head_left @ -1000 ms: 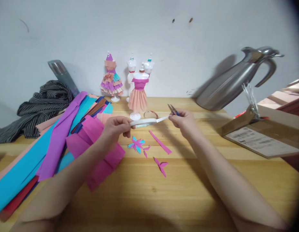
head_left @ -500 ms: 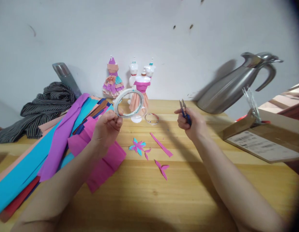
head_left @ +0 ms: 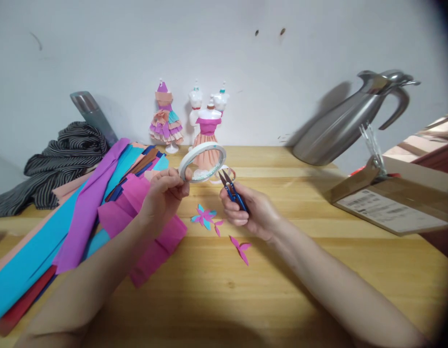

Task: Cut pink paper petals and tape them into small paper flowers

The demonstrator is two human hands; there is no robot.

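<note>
My left hand (head_left: 169,191) pinches the near left edge of a white roll of tape (head_left: 186,159), which it holds up above the table. Blue-handled thread snips (head_left: 237,197) lie in the closed fingers of my right hand (head_left: 254,208); their blades are parted and point up toward the tape roll's right side. Under the hands, a blue and pink paper flower (head_left: 204,217) rests on the wood, with small pink petals (head_left: 218,227) beside it and a three-petalled pink piece (head_left: 240,249) nearer to me.
Folded crepe paper (head_left: 75,208) in several colours covers the left side, by a striped cloth (head_left: 64,154) and a bottle (head_left: 93,116). Small dress forms (head_left: 208,126) stand by the wall. A steel jug (head_left: 339,123) and a cardboard box (head_left: 394,203) are at right.
My right hand has brought the snips leftward, close to the tape roll, and now covers the pink strip's place. The tape roll has shifted slightly right and down.
</note>
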